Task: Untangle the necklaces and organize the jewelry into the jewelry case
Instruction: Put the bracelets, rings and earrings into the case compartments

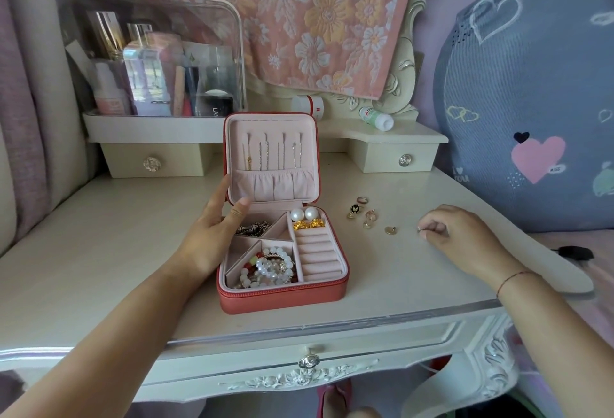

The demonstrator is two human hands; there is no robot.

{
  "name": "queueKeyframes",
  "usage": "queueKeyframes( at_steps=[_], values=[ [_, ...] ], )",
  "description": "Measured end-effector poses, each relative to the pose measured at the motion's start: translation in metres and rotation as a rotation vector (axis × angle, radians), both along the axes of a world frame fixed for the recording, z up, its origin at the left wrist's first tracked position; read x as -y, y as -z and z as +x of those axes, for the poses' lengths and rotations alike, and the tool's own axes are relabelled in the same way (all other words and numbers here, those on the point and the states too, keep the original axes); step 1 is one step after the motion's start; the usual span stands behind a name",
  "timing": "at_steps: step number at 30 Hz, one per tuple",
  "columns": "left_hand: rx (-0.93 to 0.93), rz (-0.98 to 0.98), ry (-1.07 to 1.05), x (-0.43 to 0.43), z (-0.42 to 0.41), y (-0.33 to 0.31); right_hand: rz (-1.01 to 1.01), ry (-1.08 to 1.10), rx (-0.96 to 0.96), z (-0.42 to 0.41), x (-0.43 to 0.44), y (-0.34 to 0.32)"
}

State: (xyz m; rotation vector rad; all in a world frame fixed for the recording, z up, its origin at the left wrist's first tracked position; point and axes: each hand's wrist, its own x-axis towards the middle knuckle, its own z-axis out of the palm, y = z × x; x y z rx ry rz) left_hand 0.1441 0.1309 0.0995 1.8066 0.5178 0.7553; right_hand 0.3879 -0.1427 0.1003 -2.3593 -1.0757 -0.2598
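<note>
With the open jewelry case [282,251] steadied at frame centre by the spread left hand [212,231], a small earring [421,230] is pinched in the right hand's [445,235] grip, probably next to be carried to the case's ring slots [315,253].

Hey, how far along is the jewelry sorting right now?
Mostly done: necklaces hang in the case lid, and bracelets and pearl earrings fill compartments. The right hand pinches a small piece. Loose rings and earrings remain on the table; ring rolls sit empty.
</note>
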Motion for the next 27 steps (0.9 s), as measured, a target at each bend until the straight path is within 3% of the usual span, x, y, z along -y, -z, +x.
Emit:
queueKeyframes(
  at_steps=[3, 9, 12, 17, 27],
  values=[
    [-0.011, -0.004, 0.023, -0.004, 0.000, 0.002, 0.012, -0.019, -0.014, -0.011, -0.006, 0.000],
    [-0.015, -0.014, 0.027, -0.010, 0.000, 0.005, 0.341, -0.225, -0.478, -0.060, -0.031, -0.016],
    [-0.007, -0.024, 0.024, -0.009, 0.000, 0.006, 0.407, -0.347, -0.570, -0.085, -0.052, -0.027],
    [-0.009, -0.033, 0.033, -0.009, 0.000, 0.005, 0.286, -0.432, -0.480, -0.106, -0.088, -0.033],
    [-0.023, -0.001, 0.003, -0.005, 0.000, 0.003, 0.128, -0.298, -0.375, -0.109, -0.112, -0.028]
  ],
)
